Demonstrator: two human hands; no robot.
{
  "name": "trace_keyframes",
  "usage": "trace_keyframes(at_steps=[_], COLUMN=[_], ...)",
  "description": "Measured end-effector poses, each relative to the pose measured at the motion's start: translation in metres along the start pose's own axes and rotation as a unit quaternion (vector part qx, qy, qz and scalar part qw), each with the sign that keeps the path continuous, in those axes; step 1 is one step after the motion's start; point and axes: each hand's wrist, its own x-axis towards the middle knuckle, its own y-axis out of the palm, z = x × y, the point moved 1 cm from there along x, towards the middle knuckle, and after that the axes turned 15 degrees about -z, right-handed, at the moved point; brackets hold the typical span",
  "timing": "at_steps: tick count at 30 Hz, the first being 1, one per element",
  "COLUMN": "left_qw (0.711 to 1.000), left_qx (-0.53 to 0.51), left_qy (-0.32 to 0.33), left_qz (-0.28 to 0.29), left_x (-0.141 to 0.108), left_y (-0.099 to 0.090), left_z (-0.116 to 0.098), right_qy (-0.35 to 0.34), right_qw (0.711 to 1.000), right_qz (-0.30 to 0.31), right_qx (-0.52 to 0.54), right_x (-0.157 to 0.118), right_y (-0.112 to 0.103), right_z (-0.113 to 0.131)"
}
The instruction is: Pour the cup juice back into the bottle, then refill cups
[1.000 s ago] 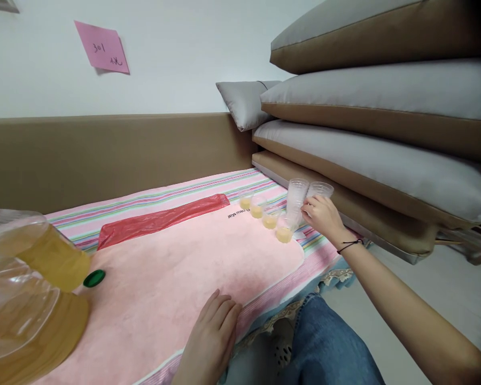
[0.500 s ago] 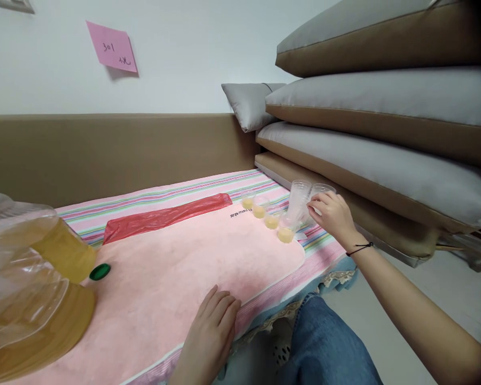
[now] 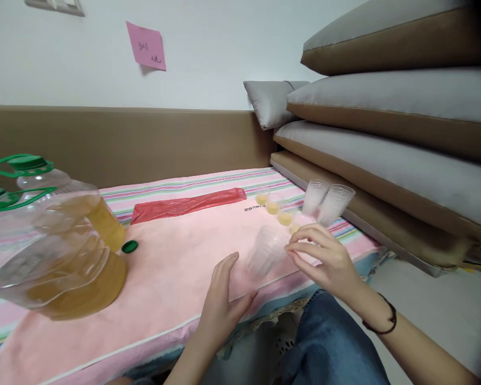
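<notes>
A clear plastic cup [image 3: 265, 251], blurred by motion and tilted, is pinched at its right side by my right hand [image 3: 323, 256]. Just left of that cup, my left hand [image 3: 226, 297] is held with thumb and fingers apart, nothing in it. Behind the right hand stand two stacks of clear cups, a left stack [image 3: 315, 197] and a right stack [image 3: 336, 204]. A row of several cups holding a little yellow liquid [image 3: 272, 207] runs along the far right of the pink mat [image 3: 176, 278]; the nearest one is partly hidden by my right hand.
Large clear jugs of yellow liquid [image 3: 84, 283] with green handles stand at the left. Near them lies a green cap [image 3: 130, 246]. A folded red plastic bag [image 3: 188, 206] lies along the mat's back edge. Stacked grey-brown cushions [image 3: 385, 101] rise at the right.
My right hand has come from the cup stacks toward the middle with a clear cup. My left hand has lifted from the mat and opened. The view has swung left.
</notes>
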Motion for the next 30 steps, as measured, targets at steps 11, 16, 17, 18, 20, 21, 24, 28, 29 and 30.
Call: trace_keyframes(at_steps=[11, 16, 17, 18, 20, 21, 24, 28, 29, 30], left_qw=[0.963, 0.960, 0.959, 0.958, 0.959, 0.960, 0.961, 0.961, 0.960, 0.959], left_qx=[-0.175, -0.173, -0.173, -0.172, -0.166, -0.163, -0.159, -0.137, -0.127, -0.116], left_qy=[-0.207, -0.221, -0.225, -0.228, -0.230, -0.229, -0.227, -0.239, -0.247, -0.255], left_qz=[0.006, 0.011, 0.013, 0.014, 0.017, 0.018, 0.022, 0.034, 0.038, 0.039], left_x=[0.012, 0.010, 0.010, 0.010, 0.010, 0.010, 0.011, 0.011, 0.011, 0.010], left_y=[-0.017, -0.025, -0.027, -0.028, -0.030, -0.030, -0.031, -0.030, -0.029, -0.028], left_z=[-0.014, -0.014, -0.014, -0.014, -0.013, -0.013, -0.012, -0.011, -0.009, -0.007], right_qy=[0.038, 0.035, 0.035, 0.035, 0.036, 0.037, 0.037, 0.035, 0.036, 0.037], right_qw=[0.995, 0.994, 0.993, 0.993, 0.993, 0.992, 0.992, 0.994, 0.994, 0.996], right_qz=[0.015, 0.029, 0.031, 0.033, 0.035, 0.037, 0.042, 0.032, 0.023, 0.011], right_qx=[0.095, 0.102, 0.104, 0.106, 0.109, 0.111, 0.113, 0.103, 0.096, 0.085], right_x=[-0.015, -0.013, -0.013, -0.013, -0.013, -0.013, -0.012, -0.006, -0.003, 0.000], right_y=[0.043, 0.045, 0.046, 0.047, 0.049, 0.050, 0.053, 0.051, 0.050, 0.050], right_z=[0.045, 0.047, 0.048, 0.048, 0.049, 0.049, 0.048, 0.036, 0.030, 0.022])
